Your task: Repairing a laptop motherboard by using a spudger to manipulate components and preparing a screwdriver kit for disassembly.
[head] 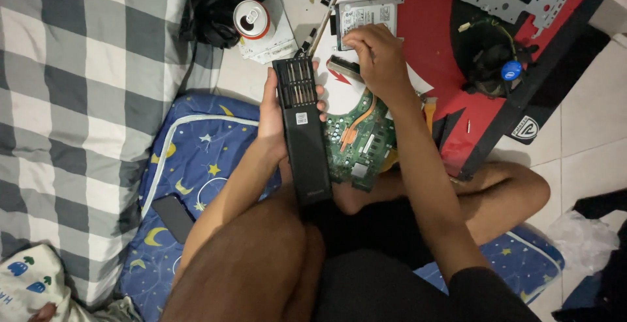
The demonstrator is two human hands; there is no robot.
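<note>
Above the green circuit board (358, 140), left hand (273, 116) grips the black bit case (302, 126) upright. Right hand (377, 55), fingers curled, rests near the hard drive (367, 14). Keep case level so bits stay seated.

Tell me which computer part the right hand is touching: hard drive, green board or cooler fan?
The silver hard drive: the right hand rests on its lower edge. The green circuit board lies below the wrist, and the black cooler fan sits apart to the right.
</note>
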